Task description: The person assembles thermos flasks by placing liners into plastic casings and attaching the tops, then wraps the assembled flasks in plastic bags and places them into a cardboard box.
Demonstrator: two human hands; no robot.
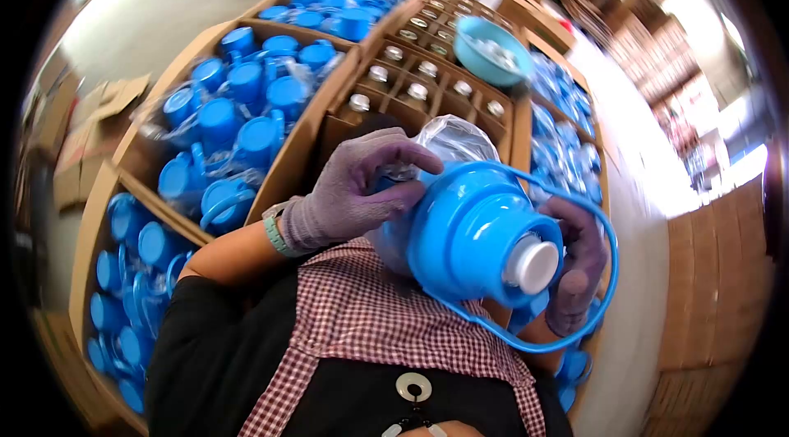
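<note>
A blue flask with a white stopper and a blue loop handle is tilted in front of the checkered apron. My left hand, in a purple-grey glove, lies against its far side, with thumb and fingers curled at a clear plastic bag around the flask's body. On the other side my right hand, gloved too, is curved around the flask behind the loop handle. Part of that hand is hidden by the flask and its handle.
Cardboard boxes of blue lidded flasks stand at the left and back. A divided carton holds silver-topped pieces, with a light-blue bowl on it. Bagged blue items fill boxes at the right. Stacked cartons stand far right.
</note>
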